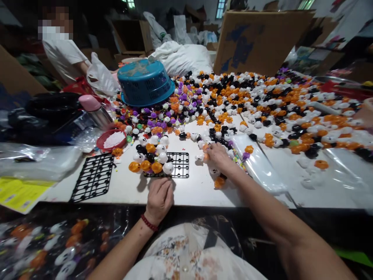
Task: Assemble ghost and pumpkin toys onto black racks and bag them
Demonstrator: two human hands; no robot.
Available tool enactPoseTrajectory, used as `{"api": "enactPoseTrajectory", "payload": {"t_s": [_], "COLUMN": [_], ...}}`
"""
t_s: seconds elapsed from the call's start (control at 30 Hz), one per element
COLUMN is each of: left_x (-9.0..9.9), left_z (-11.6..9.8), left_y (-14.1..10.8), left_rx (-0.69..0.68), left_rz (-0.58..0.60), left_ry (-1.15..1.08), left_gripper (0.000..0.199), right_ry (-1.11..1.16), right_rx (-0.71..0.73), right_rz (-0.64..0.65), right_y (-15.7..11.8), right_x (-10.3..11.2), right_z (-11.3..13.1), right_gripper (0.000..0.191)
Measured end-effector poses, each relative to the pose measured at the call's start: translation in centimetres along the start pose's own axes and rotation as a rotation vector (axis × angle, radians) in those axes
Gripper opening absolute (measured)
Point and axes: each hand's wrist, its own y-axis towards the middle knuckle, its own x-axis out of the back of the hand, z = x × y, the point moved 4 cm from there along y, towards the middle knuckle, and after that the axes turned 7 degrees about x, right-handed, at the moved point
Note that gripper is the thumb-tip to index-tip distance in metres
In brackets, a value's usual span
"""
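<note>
Left grip (pixel 159 197) bunched by black grid (pixel 183 165), right grip (pixel 216 156) curled at ghost toys (pixel 199 157), holds unclear tbh; probably picking, needs neat pinch next.

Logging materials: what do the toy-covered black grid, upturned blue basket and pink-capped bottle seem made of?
Black grid: probably plastic, finish unclear; thin, even bars.
Blue basket: likely plastic, semi-gloss; slotted sides, soft highlights.
Bottle: apparently metal, silvery sheen; pink cap perhaps plastic, smooth.
</note>
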Motion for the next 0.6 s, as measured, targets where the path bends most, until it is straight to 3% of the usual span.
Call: {"api": "enactPoseTrajectory", "payload": {"t_s": [0.1,0.17,0.33,0.47,0.6], "left_x": [2.8,3.9,3.2,2.4,2.5], "left_z": [-1.5,-2.1,-1.2,-0.2,0.0], "left_y": [1.9,4.0,8.4,9.1,8.7], "left_rx": [-0.041,-0.081,-0.179,-0.178,-0.169], "left_rz": [-0.013,0.061,0.311,0.371,0.370], "left_ry": [-0.032,0.015,0.080,0.073,0.054], "left_gripper": [0.050,0.059,0.050,0.038,0.040], "right_ry": [0.082,0.169,0.337,0.465,0.565], "right_rx": [0.071,0.118,0.248,0.318,0.322], "right_rz": [-0.092,-0.123,-0.094,-0.103,-0.155], "right_y": [-0.2,-0.2,1.3,2.9,3.6], "right_x": [1.4,2.1,2.8,3.1,3.4], "right_z": [1.5,2.9,6.9,8.8,9.4], "right_gripper": [0.021,0.021,0.022,0.020,0.021]}}
